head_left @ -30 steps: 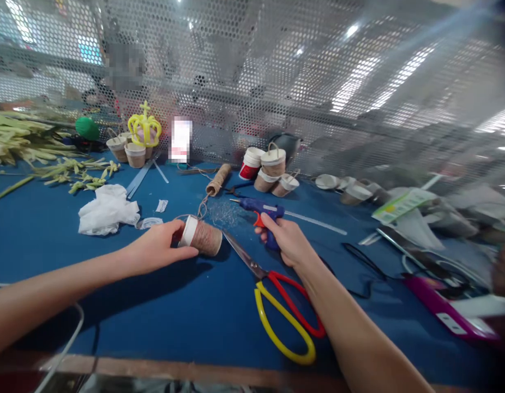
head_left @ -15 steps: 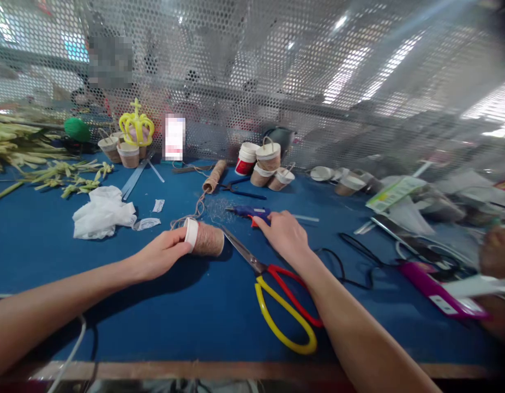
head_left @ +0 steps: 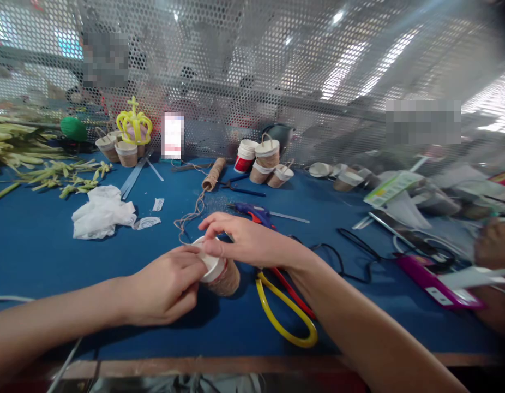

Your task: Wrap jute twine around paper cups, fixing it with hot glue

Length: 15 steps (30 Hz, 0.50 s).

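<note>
My left hand [head_left: 166, 284] is closed on a paper cup [head_left: 223, 281] wrapped in brown twine, its fingers at the white rim. The cup is tilted, mouth toward the upper left, low over the blue table. Across the mouth reaches my right hand [head_left: 244, 240], its fingers curved and apart, the thumb at the rim. Nothing shows held in it. Loose twine [head_left: 189, 218] runs from a twine roll [head_left: 214, 174] to the cup. A blue glue gun [head_left: 252, 212] lies just beyond my right hand. Under my right forearm lie scissors [head_left: 285, 319] with yellow and red handles, blades mostly hidden.
White crumpled plastic [head_left: 101, 213] lies left, near green plant strips [head_left: 72, 177]. Pliers [head_left: 244, 189] and several twine-wrapped cups [head_left: 268, 153] stand farther back before a perforated metal screen [head_left: 220, 65]. At right are a black cord [head_left: 359, 245], a purple box [head_left: 436, 281] and another person's hand [head_left: 492, 245].
My right hand has let go of the glue gun and moved left to the cup. My left hand has turned the cup, its mouth now facing up and left.
</note>
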Each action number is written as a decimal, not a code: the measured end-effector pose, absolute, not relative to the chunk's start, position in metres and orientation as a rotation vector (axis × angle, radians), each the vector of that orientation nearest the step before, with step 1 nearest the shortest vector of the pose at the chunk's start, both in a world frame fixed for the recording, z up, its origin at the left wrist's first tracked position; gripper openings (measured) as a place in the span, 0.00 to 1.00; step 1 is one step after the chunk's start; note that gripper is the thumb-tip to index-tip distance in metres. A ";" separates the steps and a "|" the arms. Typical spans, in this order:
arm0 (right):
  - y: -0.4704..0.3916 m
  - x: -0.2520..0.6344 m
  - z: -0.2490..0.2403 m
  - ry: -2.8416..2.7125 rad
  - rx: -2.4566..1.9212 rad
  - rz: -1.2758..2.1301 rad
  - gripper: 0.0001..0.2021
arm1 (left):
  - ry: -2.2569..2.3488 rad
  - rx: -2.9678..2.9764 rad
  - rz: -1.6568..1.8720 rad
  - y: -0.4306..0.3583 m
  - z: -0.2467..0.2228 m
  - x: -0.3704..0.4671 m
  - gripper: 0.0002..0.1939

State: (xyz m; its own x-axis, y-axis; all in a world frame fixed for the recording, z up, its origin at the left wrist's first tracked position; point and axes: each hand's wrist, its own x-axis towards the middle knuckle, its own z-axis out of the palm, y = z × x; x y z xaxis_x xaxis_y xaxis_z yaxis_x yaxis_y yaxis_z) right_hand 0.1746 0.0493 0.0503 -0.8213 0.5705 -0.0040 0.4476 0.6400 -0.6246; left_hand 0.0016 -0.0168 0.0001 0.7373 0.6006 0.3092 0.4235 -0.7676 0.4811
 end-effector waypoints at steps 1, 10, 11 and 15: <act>0.048 0.174 0.053 -2.699 -0.867 0.983 0.13 | 0.782 2.558 0.642 -0.017 0.001 0.002 0.09; 0.044 0.185 0.047 -2.084 -0.968 1.455 0.06 | 0.870 2.129 0.513 -0.015 0.006 -0.002 0.11; 0.043 0.186 0.045 -2.006 -0.976 1.440 0.05 | 0.886 2.046 0.515 -0.015 0.006 -0.003 0.11; 0.037 0.192 0.038 -1.885 -1.046 1.274 0.07 | 0.866 1.790 0.590 -0.012 0.001 -0.002 0.12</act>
